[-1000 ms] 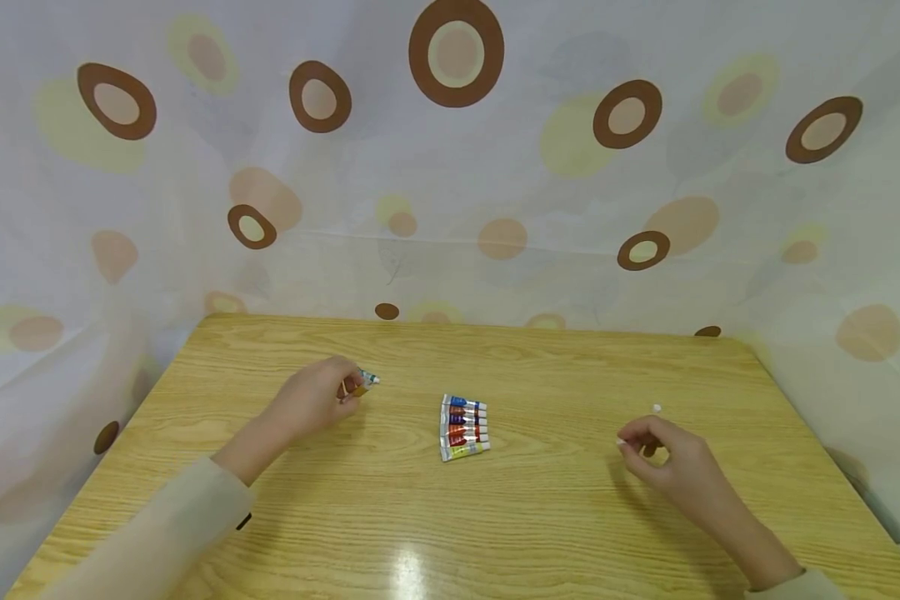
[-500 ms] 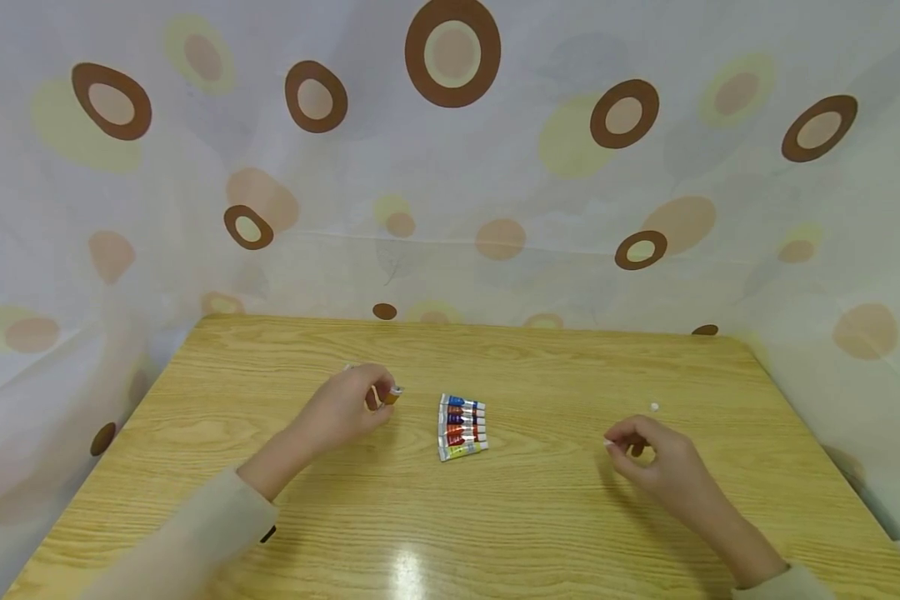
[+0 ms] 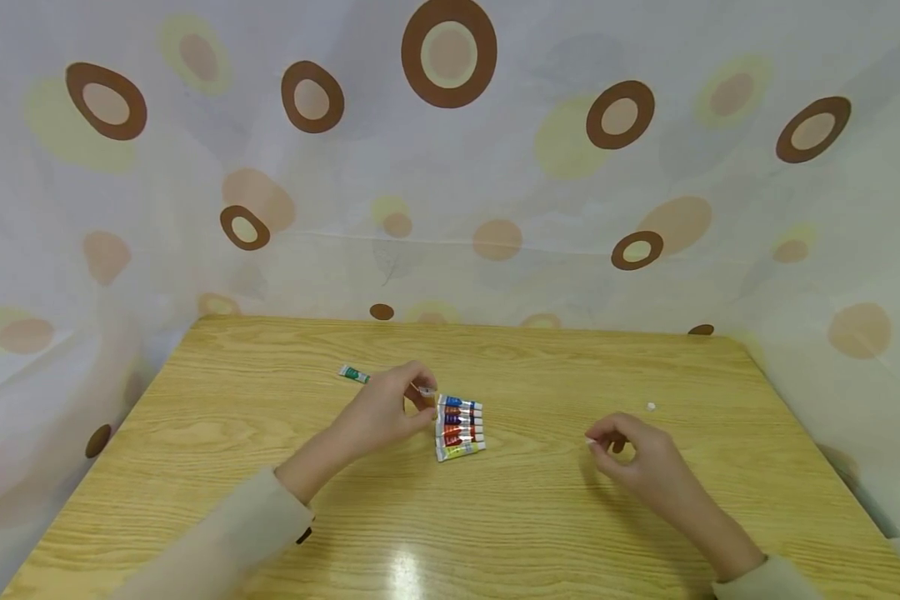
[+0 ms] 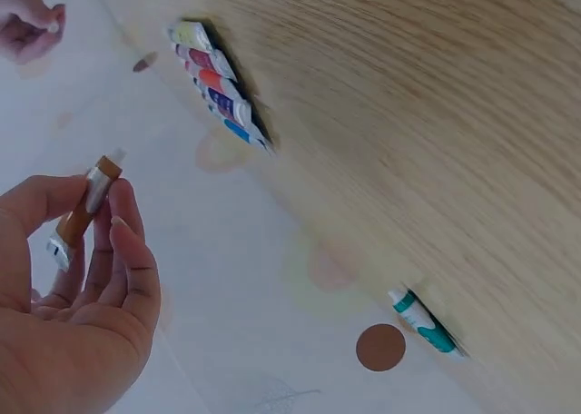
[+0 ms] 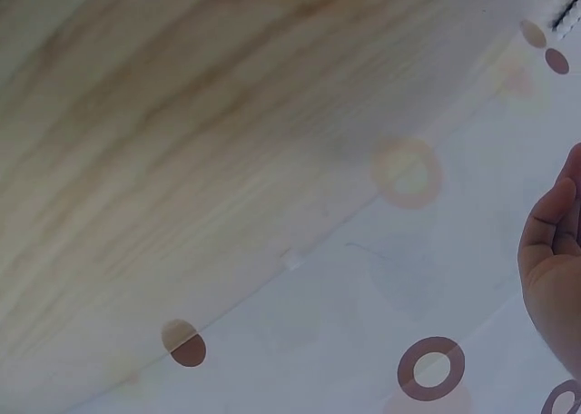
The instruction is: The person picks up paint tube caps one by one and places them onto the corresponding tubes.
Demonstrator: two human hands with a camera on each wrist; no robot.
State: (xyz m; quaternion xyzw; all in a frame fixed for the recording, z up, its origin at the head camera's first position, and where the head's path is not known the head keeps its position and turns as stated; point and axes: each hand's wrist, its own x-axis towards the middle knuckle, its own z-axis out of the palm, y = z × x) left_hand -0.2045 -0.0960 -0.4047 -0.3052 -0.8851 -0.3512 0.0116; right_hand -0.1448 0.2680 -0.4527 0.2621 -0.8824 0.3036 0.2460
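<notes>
My left hand (image 3: 382, 417) pinches an ochre-brown paint tube (image 4: 83, 205) between thumb and fingers, its white tip pointing up in the left wrist view. In the head view that hand is just left of a fanned row of several paint tubes (image 3: 461, 427), blue at the back and yellow at the front. Behind it on the table lies a green paint tube (image 3: 355, 374). Over the table's right side, my right hand (image 3: 645, 458) holds a tiny white piece (image 3: 590, 440) between thumb and fingertip; its kind is too small to tell. The right wrist view shows only part of this hand.
A small white piece (image 3: 651, 407) lies on the wooden table (image 3: 540, 517) behind the right hand. Patterned pale cloth (image 3: 450, 192) hangs along the table's back and both sides.
My left hand has carried the ochre tube right toward the row of tubes, leaving the green tube in view behind it. The right hand has shifted slightly left, still pinching.
</notes>
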